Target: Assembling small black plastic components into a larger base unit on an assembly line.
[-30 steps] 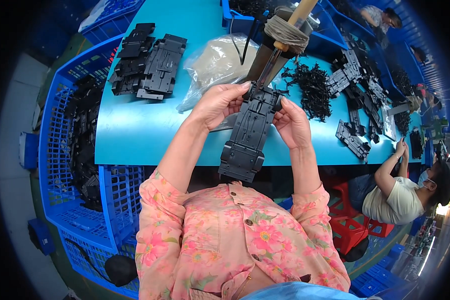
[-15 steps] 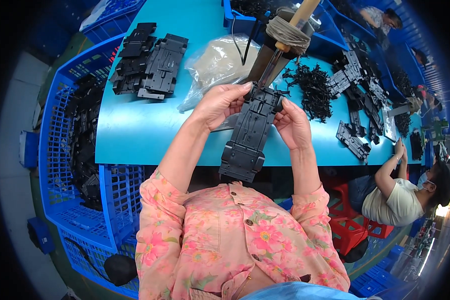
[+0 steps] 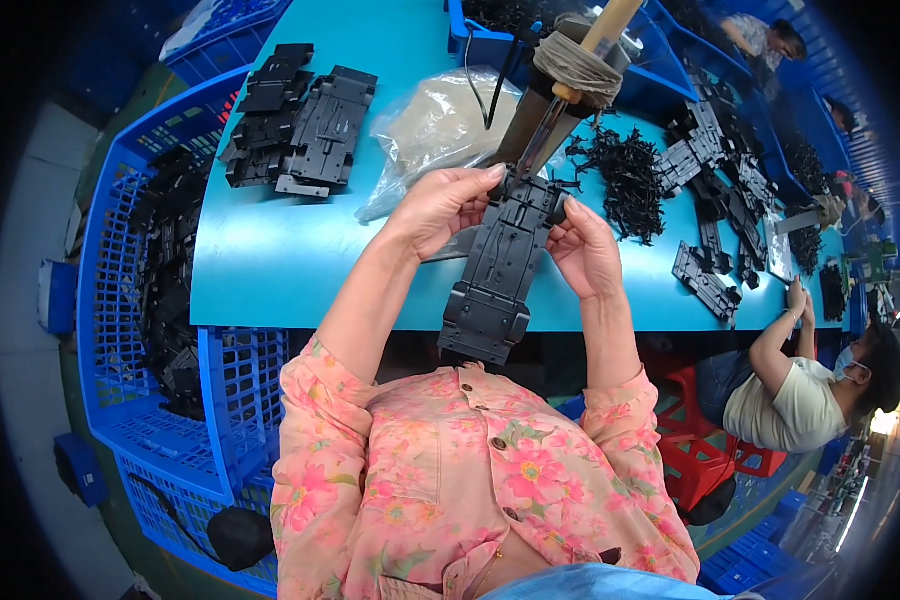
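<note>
A long black plastic chassis [image 3: 500, 262], like the underside of a toy car, slants from the table toward my body. My left hand [image 3: 453, 206] pinches its far left corner between thumb and fingers. On the opposite side my right hand [image 3: 583, 245] grips the far right corner. The narrow metal tip of a wooden-handled tool [image 3: 582, 70], bound with cloth strips, comes down at the chassis's far end between my hands; whether it touches is hard to tell. A clear plastic bag [image 3: 435, 135] with something beige inside lies beyond my left hand.
Stacked black chassis [image 3: 327, 128] lie at the table's [image 3: 260, 260] left. A heap of small black parts [image 3: 625, 180] and more chassis [image 3: 705, 150] lie to the right. A blue crate [image 3: 110, 330] full of black parts stands left. A co-worker [image 3: 785, 395] sits at the right edge.
</note>
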`<state>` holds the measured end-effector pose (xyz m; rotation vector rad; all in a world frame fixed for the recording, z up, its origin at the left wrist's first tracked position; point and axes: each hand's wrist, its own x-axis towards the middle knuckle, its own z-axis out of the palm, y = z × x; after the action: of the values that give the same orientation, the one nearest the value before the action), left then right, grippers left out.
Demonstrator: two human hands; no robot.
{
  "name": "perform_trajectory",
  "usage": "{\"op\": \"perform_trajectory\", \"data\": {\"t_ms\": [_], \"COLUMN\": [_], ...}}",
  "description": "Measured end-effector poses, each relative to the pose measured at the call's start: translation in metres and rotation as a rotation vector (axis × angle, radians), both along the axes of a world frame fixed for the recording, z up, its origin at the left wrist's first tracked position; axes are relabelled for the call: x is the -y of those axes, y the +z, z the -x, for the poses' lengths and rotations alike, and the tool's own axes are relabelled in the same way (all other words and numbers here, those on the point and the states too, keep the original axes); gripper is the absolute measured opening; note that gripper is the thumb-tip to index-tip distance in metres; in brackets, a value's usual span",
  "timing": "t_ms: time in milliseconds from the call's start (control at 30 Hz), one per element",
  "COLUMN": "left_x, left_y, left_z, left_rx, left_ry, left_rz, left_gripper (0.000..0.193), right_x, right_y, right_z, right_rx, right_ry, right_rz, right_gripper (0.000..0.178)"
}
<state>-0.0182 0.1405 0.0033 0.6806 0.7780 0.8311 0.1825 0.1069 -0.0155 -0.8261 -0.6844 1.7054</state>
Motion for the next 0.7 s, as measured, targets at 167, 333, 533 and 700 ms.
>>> {"op": "perform_trajectory", "data": {"t_ms": [167,333,533,700], "left_x": [-0.003,-0.004,-0.009,-0.010], "left_y": [-0.015,-0.013,-0.015,-0.012], "left_z": [0.008,0.016,0.022,0.026], "left_rx": [-0.014,-0.027,-0.014,-0.002], "left_ry": [0.005,0.026,0.053,0.049], "left_rz": [0.030,0.019,0.027,0.022], "left_gripper": [0.023,0.023,0.017,0.019], "right_x": [-0.002,-0.005,-0.007,-0.006], "right_y": [-0.007,-0.012,-0.008,-0.002], "right_z": [0.006,0.014,0.026,0.030], "right_rx": [0.040,-0.014,-0.082,-0.097], "right_ry": [0.009,0.040,0.036,0.032], "right_rz": [0.189,0.158,0.161,0.159], "right_gripper": [0.017,0.017,0.019,0.021]}}
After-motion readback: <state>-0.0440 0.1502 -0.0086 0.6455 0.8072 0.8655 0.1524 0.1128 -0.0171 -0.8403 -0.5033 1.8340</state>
